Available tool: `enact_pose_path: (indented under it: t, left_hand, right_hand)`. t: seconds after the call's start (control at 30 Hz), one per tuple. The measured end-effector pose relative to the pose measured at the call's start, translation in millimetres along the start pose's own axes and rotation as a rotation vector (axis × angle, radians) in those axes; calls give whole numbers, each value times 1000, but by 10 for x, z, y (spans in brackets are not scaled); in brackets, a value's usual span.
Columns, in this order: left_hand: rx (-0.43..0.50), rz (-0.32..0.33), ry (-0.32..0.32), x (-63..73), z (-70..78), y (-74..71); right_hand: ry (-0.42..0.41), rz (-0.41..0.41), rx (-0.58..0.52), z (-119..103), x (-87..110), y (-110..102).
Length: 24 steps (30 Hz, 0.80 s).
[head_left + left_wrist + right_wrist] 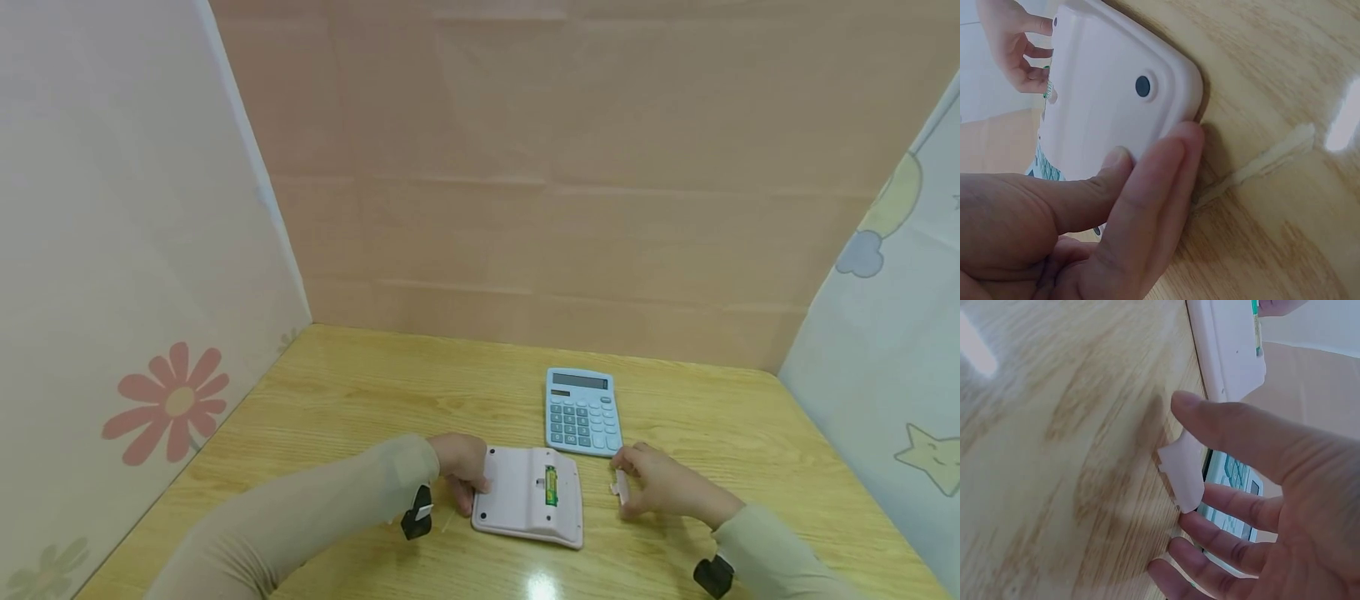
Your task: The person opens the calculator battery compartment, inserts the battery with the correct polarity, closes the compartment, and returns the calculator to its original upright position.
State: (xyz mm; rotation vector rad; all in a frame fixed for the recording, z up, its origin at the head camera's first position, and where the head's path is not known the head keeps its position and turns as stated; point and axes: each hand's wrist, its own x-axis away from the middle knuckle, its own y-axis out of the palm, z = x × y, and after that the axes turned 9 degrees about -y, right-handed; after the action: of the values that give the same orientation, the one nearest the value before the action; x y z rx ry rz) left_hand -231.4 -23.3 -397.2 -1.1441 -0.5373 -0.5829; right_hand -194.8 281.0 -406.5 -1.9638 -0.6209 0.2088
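A pale pink calculator [513, 492] lies face down on the table, its back turned up. A green and yellow battery [551, 485] shows in its uncovered compartment. My left hand [461, 467] grips the calculator's left edge, with the thumb [1113, 172] on the back and the fingers along the side. To the right of the calculator, my right hand [660, 483] pinches a small pink battery cover [1184, 472] between thumb and fingertips. The cover is tilted up on its edge, close to the tabletop and apart from the calculator.
A light blue calculator [581, 417] lies face up just behind the pink one. The wooden table [390, 383] is bounded by a plain back sheet [540, 208] and patterned sheets at both sides.
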Motion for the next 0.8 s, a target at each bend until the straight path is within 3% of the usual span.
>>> enact_pose_path:
  t: [0.43, 0.8]
  left_hand:
    - [13, -2, -5, 4, 5, -8]
    - [32, -9, -3, 29, 5, -6]
  right_hand:
    - [34, 10, 39, 2, -30, 34]
    - [20, -34, 13, 0, -15, -36]
